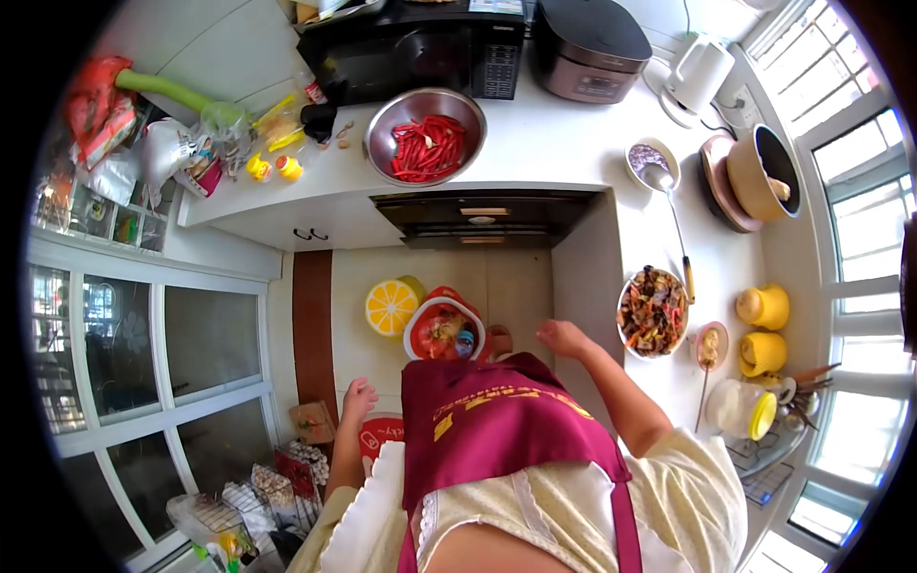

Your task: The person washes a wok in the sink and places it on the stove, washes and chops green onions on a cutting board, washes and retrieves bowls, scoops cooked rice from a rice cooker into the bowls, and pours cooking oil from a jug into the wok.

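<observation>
Your left hand (358, 396) and right hand (564, 338), loosely half-open, flank one red bin (413, 334), one bowl (381, 146) of red chilies (427, 150) on the surface (554, 134) ahead.

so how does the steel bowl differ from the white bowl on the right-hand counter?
Material: the steel bowl is shiny metal; the white bowl is plain white.
Size: the steel bowl looks wider in this view than the white bowl.
Contents: the steel bowl holds red strips; the white bowl holds dark mixed food.
Shared: both are round, open-topped and upright.
</observation>
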Motion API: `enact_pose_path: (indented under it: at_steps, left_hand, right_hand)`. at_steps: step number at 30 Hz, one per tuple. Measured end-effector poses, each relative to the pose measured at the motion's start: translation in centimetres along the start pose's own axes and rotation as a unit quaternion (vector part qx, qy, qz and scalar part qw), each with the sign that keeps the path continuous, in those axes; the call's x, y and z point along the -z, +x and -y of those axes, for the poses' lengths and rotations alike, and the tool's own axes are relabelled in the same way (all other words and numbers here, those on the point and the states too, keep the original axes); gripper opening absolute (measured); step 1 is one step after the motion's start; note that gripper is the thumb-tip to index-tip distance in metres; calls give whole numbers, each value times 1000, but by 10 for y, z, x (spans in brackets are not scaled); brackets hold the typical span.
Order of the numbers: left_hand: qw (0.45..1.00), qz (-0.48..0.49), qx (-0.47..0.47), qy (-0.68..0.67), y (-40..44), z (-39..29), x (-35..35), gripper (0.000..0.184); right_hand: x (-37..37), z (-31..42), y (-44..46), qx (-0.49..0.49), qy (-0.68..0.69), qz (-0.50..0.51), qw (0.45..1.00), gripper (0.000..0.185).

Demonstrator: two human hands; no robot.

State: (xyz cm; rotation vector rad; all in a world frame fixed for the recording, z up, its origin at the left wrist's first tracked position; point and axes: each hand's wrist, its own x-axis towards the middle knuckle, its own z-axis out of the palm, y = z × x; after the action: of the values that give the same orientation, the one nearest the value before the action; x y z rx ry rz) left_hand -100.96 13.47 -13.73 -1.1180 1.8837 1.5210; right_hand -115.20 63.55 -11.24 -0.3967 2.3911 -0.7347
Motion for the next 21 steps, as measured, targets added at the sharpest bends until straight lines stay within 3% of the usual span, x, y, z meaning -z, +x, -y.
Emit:
enact_pose_path:
  at_steps: [3, 6, 9, 12, 14, 16, 18, 20, 21]
  left_hand:
    - [999, -22, -15, -33, -34, 10, -16, 38]
    - [996, -49, 24, -64, -67, 41, -21, 41]
    - [976, -44, 90, -191, -65, 121, -12, 33]
    - [926, -56, 153, -341, -97, 191, -8, 27]
    - [942, -44, 161, -290, -117, 182, -12, 26]
    - [964, -78, 150, -208, -140, 148, -21, 26]
    - [974, -112, 136, -146, -154, 115, -24, 26]
    - [979, -103, 102, -143, -130, 156, -12, 24]
    - [975, -118, 33, -185, -129, 194, -6, 23]
  right_hand:
    - [9, -9, 27, 41, -74, 43, 996, 30]
    - [44, 37, 43, 125, -126, 101, 979, 28]
    - [22, 36, 78, 264, -186, 78, 943, 26]
    - [30, 60, 77, 207, -66, 70, 974, 29]
    - [31, 61, 66, 149, 49, 31, 987, 33]
    - [21, 46, 65, 57, 54, 74, 994, 35]
    - [3, 21, 61, 50, 27, 82, 995, 35]
    - [3, 40, 49, 32, -40, 118, 992, 34]
    - [-15, 43, 54, 36, -19, 139, 989, 34]
